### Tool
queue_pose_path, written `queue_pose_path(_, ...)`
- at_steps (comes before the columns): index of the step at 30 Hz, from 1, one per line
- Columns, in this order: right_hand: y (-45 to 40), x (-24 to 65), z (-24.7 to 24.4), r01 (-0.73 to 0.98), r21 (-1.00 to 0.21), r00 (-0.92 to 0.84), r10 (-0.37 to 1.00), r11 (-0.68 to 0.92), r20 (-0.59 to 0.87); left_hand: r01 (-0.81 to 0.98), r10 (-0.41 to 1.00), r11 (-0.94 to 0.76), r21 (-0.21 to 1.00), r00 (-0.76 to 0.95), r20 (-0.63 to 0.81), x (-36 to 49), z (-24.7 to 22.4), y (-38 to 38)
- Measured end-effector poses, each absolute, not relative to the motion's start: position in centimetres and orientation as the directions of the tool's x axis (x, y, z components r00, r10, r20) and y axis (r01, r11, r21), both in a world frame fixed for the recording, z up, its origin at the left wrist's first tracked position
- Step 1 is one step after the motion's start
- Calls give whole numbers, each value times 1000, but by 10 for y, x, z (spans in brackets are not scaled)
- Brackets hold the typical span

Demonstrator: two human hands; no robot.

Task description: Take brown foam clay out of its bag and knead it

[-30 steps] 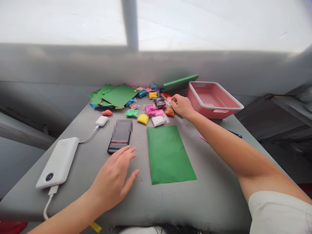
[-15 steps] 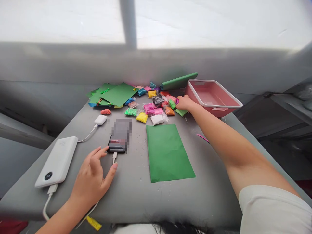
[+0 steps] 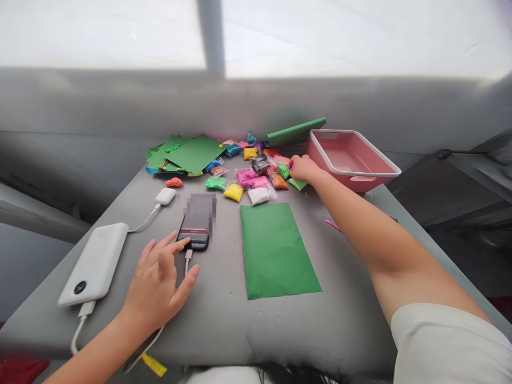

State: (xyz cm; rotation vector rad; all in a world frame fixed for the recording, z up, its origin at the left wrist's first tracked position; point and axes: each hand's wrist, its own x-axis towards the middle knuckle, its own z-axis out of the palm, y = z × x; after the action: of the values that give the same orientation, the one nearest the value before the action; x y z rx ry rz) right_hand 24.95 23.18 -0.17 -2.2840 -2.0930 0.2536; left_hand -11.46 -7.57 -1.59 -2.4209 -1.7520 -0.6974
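Note:
My left hand (image 3: 158,280) is open over the near end of a black phone (image 3: 196,238), its index fingertip touching the lower part of the screen. A white cable (image 3: 188,258) is plugged into the phone beside my thumb. My right hand (image 3: 304,168) reaches to the far side of the table, at the right edge of a pile of coloured clay packets (image 3: 258,196). Its fingers are curled, with a bit of purple showing at the tips; what they hold is mostly hidden. A light green packet (image 3: 298,184) lies just below that hand.
A green paper sheet (image 3: 280,250) lies mid-table. Behind my right hand stands a pink basket (image 3: 354,173), with a green paper roll (image 3: 296,132) beside it. More green sheets (image 3: 198,154) lie far left. A power bank (image 3: 96,264) and white earphone case (image 3: 165,196) are at left.
My left hand has moved slightly right and up, so its index finger now lies on the phone's screen. My right hand has barely moved.

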Motion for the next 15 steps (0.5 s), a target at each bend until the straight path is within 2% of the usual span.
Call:
queue_pose_path(4,235,250,-2,989,-122,70,994,-81,-86,859,865,-447,249,344,366,-97,-9,-71)
queue_pose_path(9,239,249,2,994,-100,33,996,-41,-81,703,773,-629,332,517,368,-57,3,-79)
queue_pose_path(15,230,250,12,994,-108,-8,999,5,-31,571,716,-691,442,625,312,-22,-1,-61)
